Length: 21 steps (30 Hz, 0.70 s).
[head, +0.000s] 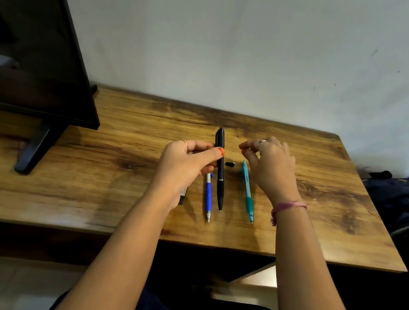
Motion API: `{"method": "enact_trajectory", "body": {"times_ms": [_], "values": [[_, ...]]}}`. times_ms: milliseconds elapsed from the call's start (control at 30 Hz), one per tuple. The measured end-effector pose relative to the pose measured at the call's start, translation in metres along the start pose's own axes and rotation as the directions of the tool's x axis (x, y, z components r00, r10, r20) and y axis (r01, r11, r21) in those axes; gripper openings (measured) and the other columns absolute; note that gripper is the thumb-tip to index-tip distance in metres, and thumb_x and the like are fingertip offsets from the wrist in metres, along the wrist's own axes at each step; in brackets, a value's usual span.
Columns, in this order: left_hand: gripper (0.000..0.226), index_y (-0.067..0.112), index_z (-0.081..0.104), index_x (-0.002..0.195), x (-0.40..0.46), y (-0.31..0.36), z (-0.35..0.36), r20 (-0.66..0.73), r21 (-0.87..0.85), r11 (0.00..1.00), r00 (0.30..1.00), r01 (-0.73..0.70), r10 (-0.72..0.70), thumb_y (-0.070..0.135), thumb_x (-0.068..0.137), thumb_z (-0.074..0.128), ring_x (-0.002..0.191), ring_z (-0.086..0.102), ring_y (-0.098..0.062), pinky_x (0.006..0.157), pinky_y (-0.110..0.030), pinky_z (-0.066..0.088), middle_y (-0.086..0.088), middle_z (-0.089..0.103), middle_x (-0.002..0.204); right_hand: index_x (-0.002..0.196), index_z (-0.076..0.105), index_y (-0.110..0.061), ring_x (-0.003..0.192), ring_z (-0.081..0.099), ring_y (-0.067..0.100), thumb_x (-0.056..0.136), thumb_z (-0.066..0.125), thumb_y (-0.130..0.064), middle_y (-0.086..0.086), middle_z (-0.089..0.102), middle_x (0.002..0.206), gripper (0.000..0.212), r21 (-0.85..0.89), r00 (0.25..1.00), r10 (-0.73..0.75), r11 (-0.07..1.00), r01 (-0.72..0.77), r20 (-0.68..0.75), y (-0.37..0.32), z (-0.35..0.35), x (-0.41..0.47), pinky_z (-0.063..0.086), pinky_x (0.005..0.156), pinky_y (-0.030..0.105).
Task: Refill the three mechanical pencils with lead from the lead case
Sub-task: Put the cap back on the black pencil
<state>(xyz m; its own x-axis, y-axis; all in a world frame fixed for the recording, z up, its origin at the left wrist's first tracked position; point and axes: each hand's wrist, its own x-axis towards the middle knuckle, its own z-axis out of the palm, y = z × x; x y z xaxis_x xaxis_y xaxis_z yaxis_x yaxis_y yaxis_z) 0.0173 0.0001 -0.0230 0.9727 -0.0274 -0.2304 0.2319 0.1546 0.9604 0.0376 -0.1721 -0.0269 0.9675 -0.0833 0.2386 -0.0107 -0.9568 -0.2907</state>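
My left hand (188, 161) grips a black mechanical pencil (220, 168) near its upper end, tip pointing toward me. My right hand (271, 165) hovers just right of the pencil's top, its thumb and forefinger pinched together; whatever they hold is too thin to see. A blue and white pencil (207, 198) lies on the wooden desk (89, 163) below my left hand. A teal pencil (247, 191) lies to the right, partly under my right hand. A small black cap (230, 163) sits between the black and teal pencils. A dark green lead case (183, 196) peeks out beneath my left wrist.
A dark monitor (27, 46) on a stand (33, 149) fills the left back of the desk. A white wall rises behind. A dark bag (404, 202) lies beyond the desk's right edge. The desk's front edge runs just past the pencil tips.
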Motion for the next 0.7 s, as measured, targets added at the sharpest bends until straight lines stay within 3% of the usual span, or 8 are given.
{"method": "enact_trajectory", "body": {"times_ms": [200, 500, 700], "values": [[0.017, 0.014, 0.071, 0.091, 0.002, 0.001, -0.001, 0.005, 0.003, 1.0, 1.0, 0.009, -0.009, 0.018, 0.077, 0.078, 0.08, 0.072, -0.013, 0.069, -0.022, 0.057, -0.002, 0.075, 0.085, 0.111, 0.069, -0.036, 0.112, 0.044, 0.023, 0.095, 0.055, -0.034, 0.0, 0.057, 0.114, 0.02, -0.168, 0.997, -0.044, 0.984, 0.053, 0.057, -0.002, 0.014, 0.006, 0.021, 0.079, 0.036], [0.016, 0.016, 0.072, 0.09, 0.004, 0.0, -0.002, 0.001, 0.026, 1.0, 1.0, 0.003, -0.003, 0.02, 0.077, 0.078, 0.079, 0.072, -0.012, 0.068, -0.023, 0.057, 0.0, 0.075, 0.083, 0.113, 0.068, -0.039, 0.11, 0.044, 0.022, 0.093, 0.06, -0.034, -0.001, 0.057, 0.113, 0.022, -0.266, 0.99, -0.11, 0.955, 0.13, 0.088, -0.001, 0.021, 0.008, 0.028, 0.083, 0.04], [0.016, 0.015, 0.072, 0.091, 0.002, 0.002, 0.0, 0.012, 0.022, 1.0, 1.0, 0.005, -0.006, 0.02, 0.077, 0.078, 0.081, 0.072, -0.014, 0.07, -0.024, 0.057, -0.001, 0.075, 0.084, 0.116, 0.066, -0.032, 0.116, 0.043, 0.023, 0.097, 0.054, -0.031, 0.0, 0.056, 0.119, 0.022, -0.269, 0.989, -0.099, 0.955, 0.125, 0.107, 0.001, 0.027, 0.007, 0.028, 0.086, 0.042]]}}
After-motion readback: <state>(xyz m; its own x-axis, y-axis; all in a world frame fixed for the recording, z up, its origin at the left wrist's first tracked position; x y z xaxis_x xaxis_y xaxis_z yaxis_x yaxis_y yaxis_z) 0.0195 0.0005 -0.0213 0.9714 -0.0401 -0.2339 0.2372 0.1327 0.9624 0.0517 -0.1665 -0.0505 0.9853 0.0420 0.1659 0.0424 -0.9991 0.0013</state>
